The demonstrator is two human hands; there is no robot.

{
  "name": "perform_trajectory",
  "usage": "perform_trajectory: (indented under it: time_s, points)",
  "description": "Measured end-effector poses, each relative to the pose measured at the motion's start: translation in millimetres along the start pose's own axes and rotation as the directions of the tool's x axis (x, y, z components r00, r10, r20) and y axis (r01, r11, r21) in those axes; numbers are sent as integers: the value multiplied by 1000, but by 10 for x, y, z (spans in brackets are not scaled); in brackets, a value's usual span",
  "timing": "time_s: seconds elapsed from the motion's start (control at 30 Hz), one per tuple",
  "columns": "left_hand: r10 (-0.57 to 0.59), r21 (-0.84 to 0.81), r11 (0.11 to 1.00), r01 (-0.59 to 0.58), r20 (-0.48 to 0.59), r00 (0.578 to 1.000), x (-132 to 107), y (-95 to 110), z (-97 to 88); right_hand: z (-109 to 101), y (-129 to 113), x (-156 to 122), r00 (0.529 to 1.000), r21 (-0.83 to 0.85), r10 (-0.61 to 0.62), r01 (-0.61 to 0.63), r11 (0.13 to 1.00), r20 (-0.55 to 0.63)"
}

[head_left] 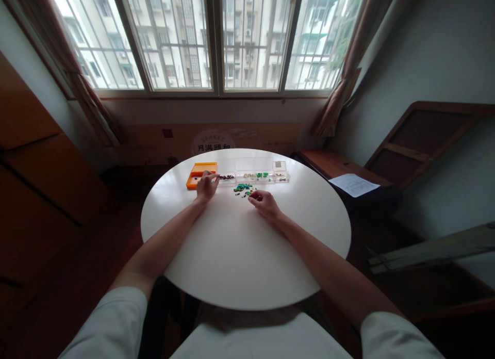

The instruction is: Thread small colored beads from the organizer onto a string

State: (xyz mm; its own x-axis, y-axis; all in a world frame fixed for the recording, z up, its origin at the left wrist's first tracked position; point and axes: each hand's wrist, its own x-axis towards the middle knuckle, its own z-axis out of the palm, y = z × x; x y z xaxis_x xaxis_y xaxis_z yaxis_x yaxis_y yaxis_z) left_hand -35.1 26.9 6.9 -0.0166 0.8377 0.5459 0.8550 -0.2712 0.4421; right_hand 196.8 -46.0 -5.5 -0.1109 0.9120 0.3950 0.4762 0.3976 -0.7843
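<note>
My left hand (207,186) is closed in a pinch at the left end of a clear compartment box (246,181). Its fingertips are near small dark pieces (227,177) in one compartment; whatever they hold is too small to tell. The hand partly covers an open orange box (204,167). My right hand (265,201) rests low over the table, thumb and fingers pressed together at the right edge of a loose pile of small green, teal and dark pieces (243,188). Anything in that pinch is hidden. Green pieces (262,175) and pale yellowish pieces (249,176) lie in other compartments.
Everything stands on a round white table (243,256). A small clear box (279,166) with an open lid is at the row's right end. Farther right, a paper sheet (353,184) lies on a low wooden surface (340,163). A barred window is behind.
</note>
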Motion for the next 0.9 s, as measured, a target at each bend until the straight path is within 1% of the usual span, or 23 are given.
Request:
perform_trajectory:
  time_s: [0.13, 0.2, 0.27, 0.4, 0.53, 0.63, 0.7, 0.73, 0.8, 0.9]
  points:
    - [-43, 107, 994, 37, 50, 998, 29, -37, 36, -3, -1, -2, 1000, -3, -2, 2, 1000, 5]
    - [-47, 122, 992, 38, 67, 997, 35, -38, 35, -7, 2, -2, 1000, -5, -7, 7, 1000, 5]
    - [-34, 113, 993, 28, 50, 998, 33, -30, 23, -8, 8, -1, 1000, -1, -18, 18, 1000, 7]
    - [44, 33, 998, -44, -5, 999, 4, 35, 8, 2, 18, 3, 1000, 3, -16, 16, 1000, 8]
    - [158, -79, 985, -154, 37, 987, -67, 167, 10, -9, 20, 27, 999, -24, 4, -4, 1000, -37]
    - [222, -158, 965, -209, 67, 973, -138, 274, -1, -64, 39, 54, 990, -147, 59, -77, 986, -126]
    - [290, -229, 938, -258, 116, 950, -188, 337, -10, -106, 63, 65, 980, -243, 99, -140, 960, -174]
    - [338, -273, 918, -289, 153, 928, -213, 364, -11, -122, 76, 68, 977, -290, 114, -163, 943, -179]
    - [438, -359, 867, -345, 218, 872, -267, 413, 3, -139, 91, 65, 974, -378, 143, -200, 904, -173]
    - [520, -438, 816, -378, 269, 811, -343, 462, 59, -134, 80, 49, 972, -473, 180, -232, 850, -153]
